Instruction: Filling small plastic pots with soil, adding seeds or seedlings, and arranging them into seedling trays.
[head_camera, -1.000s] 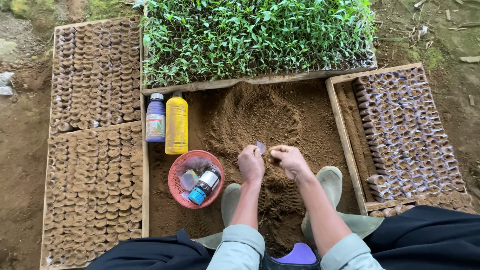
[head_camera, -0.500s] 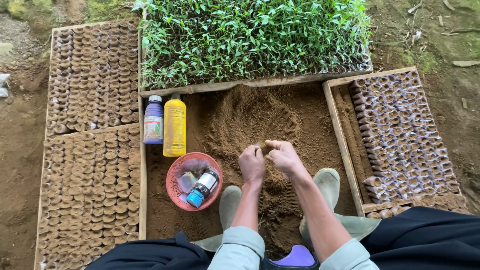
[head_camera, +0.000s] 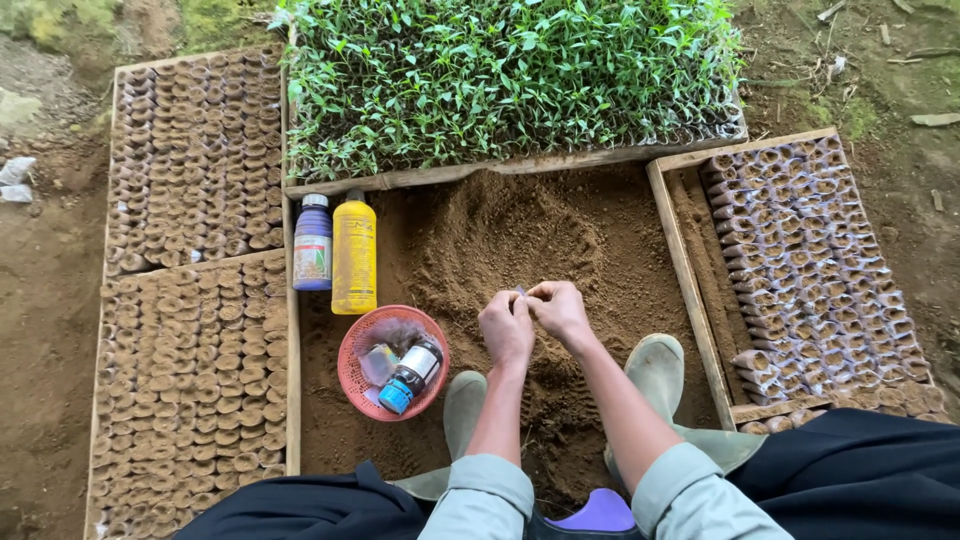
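Both hands have been drawn closer together: left hand (head_camera: 506, 327) and right hand (head_camera: 560, 310) pinch a small, pale plastic bag (head_camera: 521, 291) between fingertips, held above the soil mound (head_camera: 500, 235).

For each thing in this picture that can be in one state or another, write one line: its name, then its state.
Left hand: pinching a small item, too small to identify.
Right hand: fingertips meeting the left's.
Yellow bottle: upright, capped.
Purple-capped bottle: upright, capped.
Red basket: holding a small bottle.
Seedling tray: full, sprouted.
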